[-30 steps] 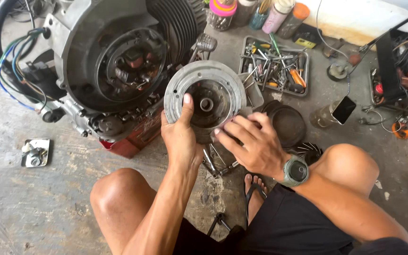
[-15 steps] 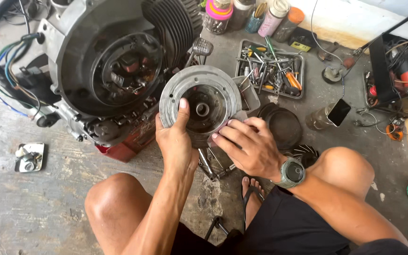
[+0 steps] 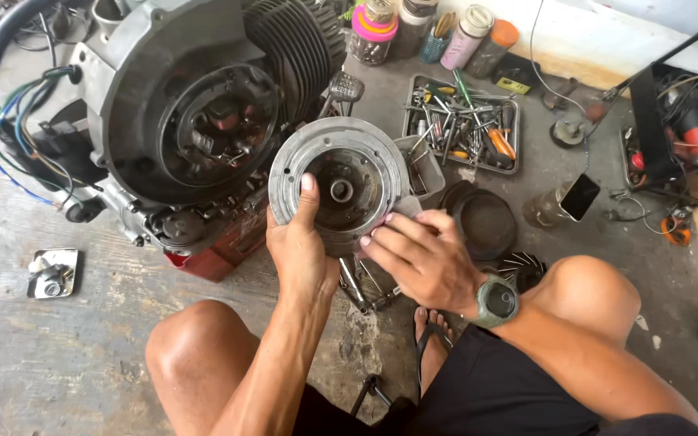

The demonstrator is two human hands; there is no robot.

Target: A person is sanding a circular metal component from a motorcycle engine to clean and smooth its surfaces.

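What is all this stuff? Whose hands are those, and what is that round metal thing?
The picture comes from a camera worn on a person's head, looking down, so you see their own bare knees and arms. The person crouches on a concrete floor. Their left hand and right hand together hold a round metal flywheel, its hollow side facing the camera. Just behind it sits a small engine with cooling fins and an open round side showing coils inside; coloured wires hang off its left. On the floor lie a tray of screwdrivers and bits, some jars, a dark round cover and a few wrenches. A wristwatch is on the right wrist.
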